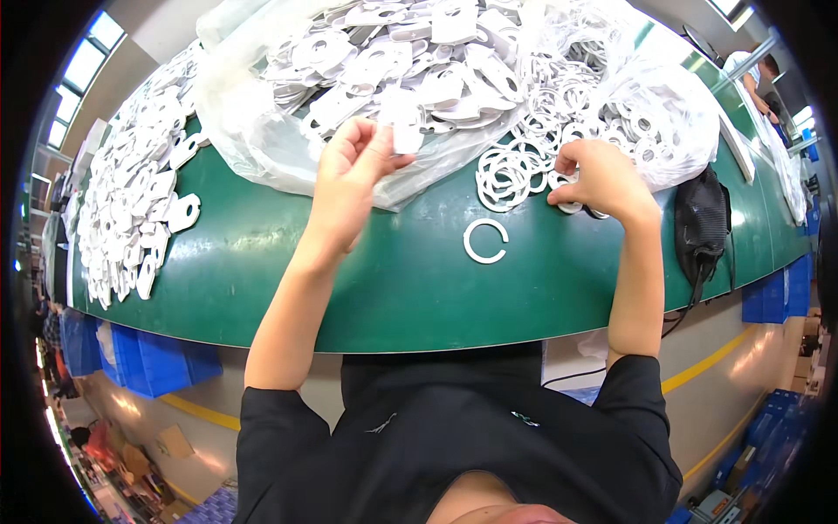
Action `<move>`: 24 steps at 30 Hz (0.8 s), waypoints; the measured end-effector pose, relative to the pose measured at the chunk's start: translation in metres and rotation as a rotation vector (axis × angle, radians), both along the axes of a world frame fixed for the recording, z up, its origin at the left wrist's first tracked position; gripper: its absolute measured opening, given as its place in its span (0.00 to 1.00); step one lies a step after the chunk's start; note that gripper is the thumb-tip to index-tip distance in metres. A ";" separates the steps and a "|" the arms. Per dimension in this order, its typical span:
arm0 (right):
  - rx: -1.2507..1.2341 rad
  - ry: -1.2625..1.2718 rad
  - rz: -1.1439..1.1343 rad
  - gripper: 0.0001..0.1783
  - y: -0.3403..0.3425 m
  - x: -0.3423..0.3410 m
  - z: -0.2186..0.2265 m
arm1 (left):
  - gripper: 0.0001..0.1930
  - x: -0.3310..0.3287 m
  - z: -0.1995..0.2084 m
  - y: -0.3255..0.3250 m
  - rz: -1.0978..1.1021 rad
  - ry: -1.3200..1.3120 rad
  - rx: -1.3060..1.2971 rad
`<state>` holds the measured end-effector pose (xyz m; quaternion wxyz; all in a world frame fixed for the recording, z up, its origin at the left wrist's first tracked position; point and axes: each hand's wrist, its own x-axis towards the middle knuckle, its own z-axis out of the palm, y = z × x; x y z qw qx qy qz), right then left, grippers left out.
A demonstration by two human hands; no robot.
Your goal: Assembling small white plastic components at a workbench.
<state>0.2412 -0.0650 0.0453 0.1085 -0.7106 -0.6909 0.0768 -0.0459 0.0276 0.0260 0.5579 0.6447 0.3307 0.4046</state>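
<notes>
My left hand (353,179) pinches a flat white plastic part (402,120) between thumb and fingers, above the near edge of a clear plastic bag (253,144). In the bag lies a heap of similar white parts (349,57) with round holes. My right hand (607,179) is at the near side of a pile of white rings (506,175). Its thumb and forefinger are curved and apart, with rings under and between them. Closer to me, one split white ring (485,241) lies alone on the green table (393,297).
More white parts (131,210) are heaped at the left. A second clear bag (672,113) holds rings at the right, beside a black mesh pouch (701,223) with a cord. Blue bins (161,362) stand below the table edge. A person (752,83) is at the far right.
</notes>
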 end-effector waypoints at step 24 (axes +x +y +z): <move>0.106 1.063 0.114 0.09 0.016 -0.091 -0.018 | 0.21 0.023 -0.024 -0.030 -0.344 -0.331 -0.679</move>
